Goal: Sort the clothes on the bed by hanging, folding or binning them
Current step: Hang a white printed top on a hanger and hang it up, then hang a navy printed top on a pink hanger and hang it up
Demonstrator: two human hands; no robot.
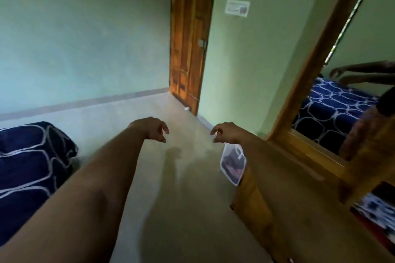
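Both forearms reach forward from bottom of frame. Bed (32,160) at lower left, navy cover with white loops, only this corner showing. Wooden desk (288,177) at lower right, printed sheet (233,163) hanging off its near edge. Mid-frame now: left hand (152,129) and right hand (226,132) apart, fingers loosely curled, gripping nothing, above floor (181,198). Further back, wooden door (190,34) at top centre, paper notice (237,8) on green wall beside it. Mirror (352,70) at upper right reflects bed cover and both arms.
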